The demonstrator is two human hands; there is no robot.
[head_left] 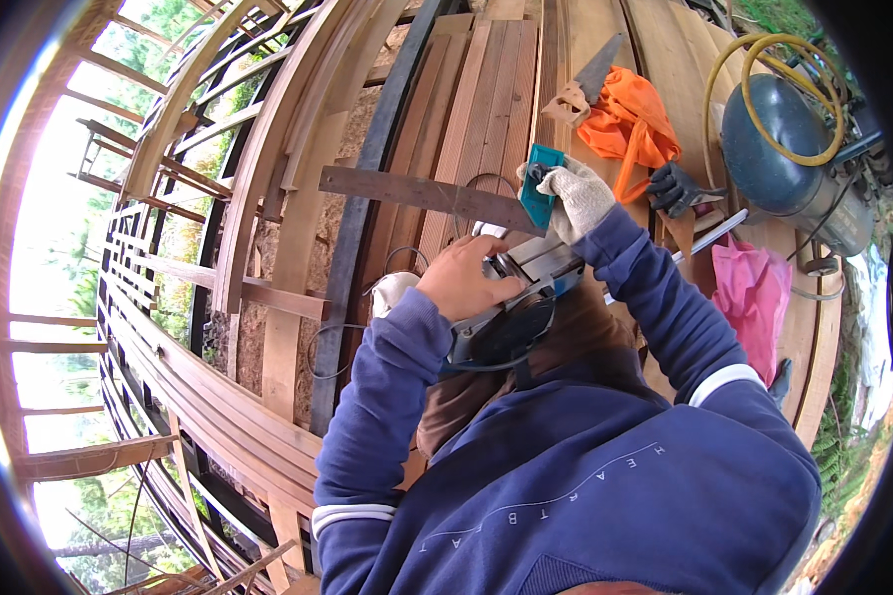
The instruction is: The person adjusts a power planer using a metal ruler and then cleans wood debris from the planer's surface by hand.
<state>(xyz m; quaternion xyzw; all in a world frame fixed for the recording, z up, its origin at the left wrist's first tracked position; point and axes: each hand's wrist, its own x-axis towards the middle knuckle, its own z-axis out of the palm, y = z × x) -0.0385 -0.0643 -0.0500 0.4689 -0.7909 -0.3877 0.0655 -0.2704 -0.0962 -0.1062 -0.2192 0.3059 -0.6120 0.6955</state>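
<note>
My bare left hand [466,279] lies over a power tool [546,262] in my lap, its fingers curled at a metal part. The tool has flat silver plates and a dark body; it looks like an electric planer turned over. In a pale knitted glove, my right hand [578,195] grips a teal flat-sided piece [542,186] with a dark knob, raised above the tool's far end. Its exact kind is unclear. Just beyond both hands a narrow brown board [417,197] crosses the planks. A whitish glove-like cloth [392,294] sits left of my left hand.
Long wooden planks [486,109] stretch ahead, beside a dark beam [372,149]. To the right lie a handsaw [585,84], orange cloth [630,114], a dark glove [673,188] and a pink bag [751,302]. A dark tank [779,144] with a yellow hose [714,84] stands farther right.
</note>
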